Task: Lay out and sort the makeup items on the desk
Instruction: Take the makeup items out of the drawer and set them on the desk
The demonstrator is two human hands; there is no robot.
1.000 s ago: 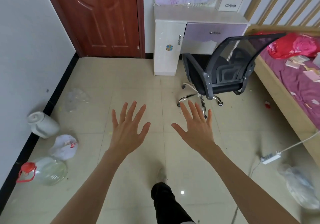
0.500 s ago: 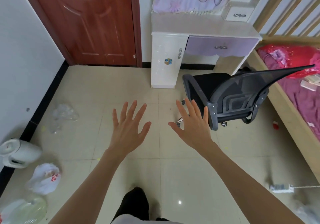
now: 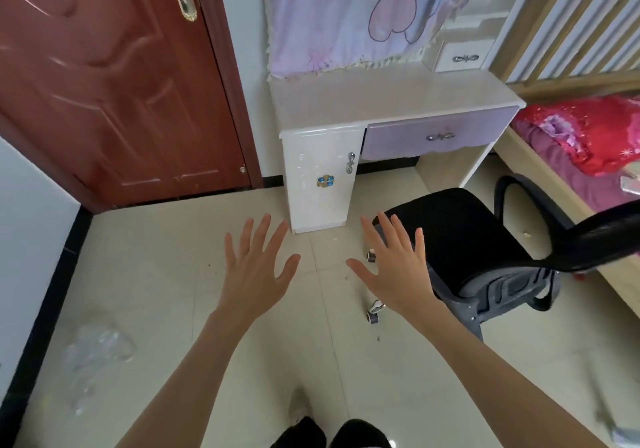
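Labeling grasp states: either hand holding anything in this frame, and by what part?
Nothing is held. The left hand and right hand are both out in front above the floor, fingers spread and straight, short of the desk.

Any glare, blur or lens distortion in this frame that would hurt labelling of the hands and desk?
Head view: even daylight, no hard shadows; wide-angle bending bows the door and the bed frame; mild glare on the glossy cabinet front of the desk; the left hand and right hand are sharp enough, both spread and holding nothing; the clear plastic on the floor is smeared toward the frame edge.
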